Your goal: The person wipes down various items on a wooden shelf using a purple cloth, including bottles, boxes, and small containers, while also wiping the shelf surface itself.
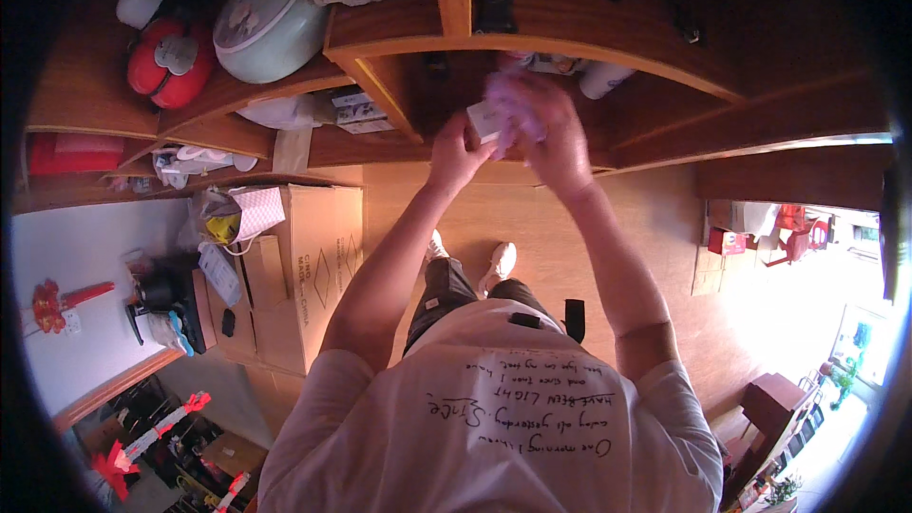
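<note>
Between the thumb and fingers of my left hand (456, 153) is a small white box (486, 121) with faint print. My right hand (559, 132) grips a crumpled pink-purple cloth (514, 103), blurred, close against the box's right side. Both hands are at the front of an open compartment of a brown wooden shelf unit (570, 46). Inside that compartment, beyond my hands, a white cylindrical container (604, 78) leans at the right. Small items behind my right hand are partly hidden.
A pale green lidded appliance (274, 28) and a red rounded container (169, 64) stand on the upper left shelf. Small boxes (362, 112) sit in the compartment left of my hands. Large cardboard boxes (324, 256), topped by a checked bag (258, 215), stand left on the floor.
</note>
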The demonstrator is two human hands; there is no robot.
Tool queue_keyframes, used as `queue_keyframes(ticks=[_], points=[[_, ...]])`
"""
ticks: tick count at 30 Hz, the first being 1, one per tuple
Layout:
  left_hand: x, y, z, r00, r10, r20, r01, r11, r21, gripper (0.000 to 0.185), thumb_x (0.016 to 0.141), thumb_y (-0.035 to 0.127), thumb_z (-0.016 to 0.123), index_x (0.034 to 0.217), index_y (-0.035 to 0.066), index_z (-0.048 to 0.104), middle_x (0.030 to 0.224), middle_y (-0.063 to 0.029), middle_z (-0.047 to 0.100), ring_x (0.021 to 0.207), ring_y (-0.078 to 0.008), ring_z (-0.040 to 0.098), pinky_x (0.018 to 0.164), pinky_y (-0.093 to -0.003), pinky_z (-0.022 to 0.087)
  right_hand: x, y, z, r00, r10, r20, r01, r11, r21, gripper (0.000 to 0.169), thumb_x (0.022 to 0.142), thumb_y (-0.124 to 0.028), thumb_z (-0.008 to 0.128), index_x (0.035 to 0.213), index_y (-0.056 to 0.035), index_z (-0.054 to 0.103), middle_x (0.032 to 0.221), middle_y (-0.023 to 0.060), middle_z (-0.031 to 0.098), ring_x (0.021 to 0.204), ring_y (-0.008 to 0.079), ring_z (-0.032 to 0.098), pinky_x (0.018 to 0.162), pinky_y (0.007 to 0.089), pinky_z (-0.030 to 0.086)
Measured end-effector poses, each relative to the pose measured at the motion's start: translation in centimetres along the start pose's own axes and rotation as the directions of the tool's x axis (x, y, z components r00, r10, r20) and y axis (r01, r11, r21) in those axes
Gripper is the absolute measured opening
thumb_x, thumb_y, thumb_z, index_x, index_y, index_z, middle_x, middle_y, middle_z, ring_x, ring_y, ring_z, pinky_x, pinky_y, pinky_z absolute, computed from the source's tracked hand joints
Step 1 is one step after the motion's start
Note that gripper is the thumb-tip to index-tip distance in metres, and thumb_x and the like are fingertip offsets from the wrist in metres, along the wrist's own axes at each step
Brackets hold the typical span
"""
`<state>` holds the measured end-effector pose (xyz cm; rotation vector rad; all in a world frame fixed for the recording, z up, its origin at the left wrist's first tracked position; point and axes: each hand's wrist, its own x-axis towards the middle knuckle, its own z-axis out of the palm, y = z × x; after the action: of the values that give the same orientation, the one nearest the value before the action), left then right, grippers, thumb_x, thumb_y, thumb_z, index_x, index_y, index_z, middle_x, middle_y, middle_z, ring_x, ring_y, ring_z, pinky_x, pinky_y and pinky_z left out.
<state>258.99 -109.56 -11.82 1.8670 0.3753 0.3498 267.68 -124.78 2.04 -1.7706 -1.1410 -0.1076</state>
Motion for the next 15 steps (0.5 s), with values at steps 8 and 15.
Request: queue_keyframes(ticks=[8, 15], points=[[-0.3, 4.2, -0.6, 0.992, 0.104, -0.069, -0.094, 0.986, 0.141, 0.043, 0.074, 0.016, 0.078, 0.111, 0.005, 0.061, 0.100, -0.0172, 0.068, 0.094, -0.0341, 0.067, 0.079, -0.0381, 0.053, -0.6, 0.9, 2.0, 0.977, -0.039, 0.209, 0.085, 0.973, -0.213, 0.046, 0.068, -0.006, 0.073, 0.111, -0.0231, 0.070, 0.126, 0.0005, 0.062, 0.120, 0.0308, 0.053, 0.102, 0.0434, 0.043], [0.3, 0.7, 0.4, 0.979, 0.144, -0.143, -0.155, 0.985, -0.070, 0.047, 0.073, 0.015, 0.081, 0.114, 0.003, 0.059, 0.104, -0.0156, 0.068, 0.094, -0.0285, 0.068, 0.080, -0.0378, 0.053, -1.7, 7.2, -1.8, 0.973, 0.117, 0.199, -0.094, 0.988, -0.123, 0.038, 0.078, -0.005, 0.066, 0.115, -0.0136, 0.067, 0.126, 0.0073, 0.062, 0.117, 0.0297, 0.055, 0.101, 0.0411, 0.045]])
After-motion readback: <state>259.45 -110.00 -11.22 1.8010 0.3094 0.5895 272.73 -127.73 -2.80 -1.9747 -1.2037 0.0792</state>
